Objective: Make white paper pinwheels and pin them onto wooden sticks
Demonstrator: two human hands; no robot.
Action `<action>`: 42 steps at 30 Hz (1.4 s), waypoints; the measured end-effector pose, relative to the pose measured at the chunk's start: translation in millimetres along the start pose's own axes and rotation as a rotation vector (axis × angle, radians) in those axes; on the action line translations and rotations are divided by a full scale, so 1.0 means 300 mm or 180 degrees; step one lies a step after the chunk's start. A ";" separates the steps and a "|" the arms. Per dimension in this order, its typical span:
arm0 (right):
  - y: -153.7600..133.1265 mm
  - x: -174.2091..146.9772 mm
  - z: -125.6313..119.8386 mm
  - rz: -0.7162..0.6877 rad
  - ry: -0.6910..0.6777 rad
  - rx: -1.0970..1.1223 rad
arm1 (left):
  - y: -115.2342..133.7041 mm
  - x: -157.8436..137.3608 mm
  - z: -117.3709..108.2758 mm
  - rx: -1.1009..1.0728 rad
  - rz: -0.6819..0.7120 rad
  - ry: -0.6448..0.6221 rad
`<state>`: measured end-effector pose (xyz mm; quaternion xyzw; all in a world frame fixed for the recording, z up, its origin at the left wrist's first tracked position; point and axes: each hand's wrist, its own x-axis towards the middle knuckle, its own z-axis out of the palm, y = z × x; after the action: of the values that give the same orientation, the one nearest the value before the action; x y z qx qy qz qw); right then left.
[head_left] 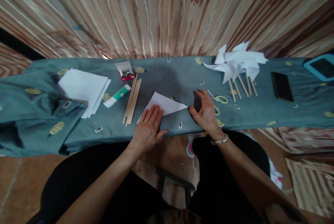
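A white paper (167, 104) folded into a triangle lies on the cloth-covered table. My left hand (148, 126) rests flat over its left part, fingers stretched out. Just beyond the triangle's right corner is my right hand (205, 110), its thumb and fingers apart and curved, with nothing visible between them. Partly behind that hand lie scissors (221, 99) with pale green handles. To the left of the paper is a bundle of several wooden sticks (133, 102). A glue stick (117, 95) with a green label lies beside them.
Loose white sheets (82, 86) lie at the left. A small red-and-white box (125, 71) holds metal pieces. At the right are several paper pinwheels (236, 62) on sticks, a dark phone (282, 86) and a blue-framed device (322, 67). A striped curtain (167, 15) hangs behind.
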<state>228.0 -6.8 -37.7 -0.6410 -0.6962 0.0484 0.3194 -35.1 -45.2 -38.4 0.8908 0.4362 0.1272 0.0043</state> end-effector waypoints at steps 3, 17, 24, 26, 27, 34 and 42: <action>-0.051 0.007 0.000 -0.0219 0.0020 0.0097 | 0.001 0.000 -0.001 -0.0047 -0.0017 -0.0042; -0.101 0.003 0.072 -0.0218 -0.0619 0.0057 | 0.005 -0.020 -0.031 -0.0051 -0.0111 -0.0195; -0.106 0.003 0.066 -0.0212 -0.0630 0.0103 | -0.015 -0.121 -0.089 0.0016 -0.0219 -0.0256; -0.103 0.003 0.068 -0.0188 -0.0626 0.0137 | -0.021 -0.150 -0.100 0.0051 -0.0273 -0.0246; -0.099 0.002 0.069 -0.0177 -0.0607 0.0162 | -0.023 -0.163 -0.104 0.0072 -0.0291 -0.0230; -0.057 -0.003 0.078 -0.0289 -0.0448 0.0352 | -0.025 -0.206 -0.127 0.0153 -0.0400 -0.0099; -0.028 0.001 0.078 -0.0326 -0.0452 0.0424 | -0.024 -0.222 -0.125 0.0261 -0.0445 0.0020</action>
<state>209.0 -0.1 -52.1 -0.5768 -0.7442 0.1235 0.3133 -88.3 -96.5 -17.9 0.8572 0.5022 0.1115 -0.0247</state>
